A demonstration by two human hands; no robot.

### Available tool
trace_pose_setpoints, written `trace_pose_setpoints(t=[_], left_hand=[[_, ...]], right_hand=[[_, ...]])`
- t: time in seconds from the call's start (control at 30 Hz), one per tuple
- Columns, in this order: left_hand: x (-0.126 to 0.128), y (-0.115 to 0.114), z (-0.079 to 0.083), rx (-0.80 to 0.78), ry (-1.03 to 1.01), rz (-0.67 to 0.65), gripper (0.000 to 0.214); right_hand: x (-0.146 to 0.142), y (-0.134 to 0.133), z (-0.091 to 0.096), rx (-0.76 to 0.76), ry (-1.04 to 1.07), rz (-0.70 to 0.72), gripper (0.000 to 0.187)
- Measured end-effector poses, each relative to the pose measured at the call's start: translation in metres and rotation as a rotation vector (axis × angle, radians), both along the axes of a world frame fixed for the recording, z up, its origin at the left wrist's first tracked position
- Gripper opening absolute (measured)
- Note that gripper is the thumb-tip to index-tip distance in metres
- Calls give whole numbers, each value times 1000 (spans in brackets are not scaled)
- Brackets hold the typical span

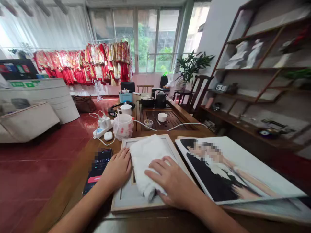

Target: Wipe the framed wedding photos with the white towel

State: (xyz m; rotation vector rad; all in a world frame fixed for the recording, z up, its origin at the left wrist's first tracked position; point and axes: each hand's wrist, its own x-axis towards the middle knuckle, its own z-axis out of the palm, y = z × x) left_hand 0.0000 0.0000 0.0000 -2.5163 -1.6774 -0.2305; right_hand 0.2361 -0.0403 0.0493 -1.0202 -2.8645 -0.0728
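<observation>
A white cloth is laid over the middle of a frame on the table, and handling appears to be under way rather than finished. The cloth is partly covered by the right hand, its fingers loosely spread; along the frame's left side, beside the cloth, the left hand is rested with fingers stretched out and close together. Much of the border is left uncovered, but how much has been gone over cannot be told. A picture, untouched by either hand, is laid just beside, on another frame.
</observation>
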Motion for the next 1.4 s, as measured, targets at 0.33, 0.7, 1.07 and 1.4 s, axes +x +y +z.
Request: trace_pose_setpoints(t=[0.33,0.7,1.07,1.4], left_hand=[[4,0,5,3,-5,-12,44],[4,1,7,-17,0,-7,47],[2,1,4,12,-7,-18,46],[4,-1,7,6,-1,-10,45]], right_hand=[[-3,-1,0,16,-14,-1,50],[-1,3,-2,64,-10,-91,47],[-1,2,-3,79,1,-120,46],[-2,-1,-2,41,5,-31,50]])
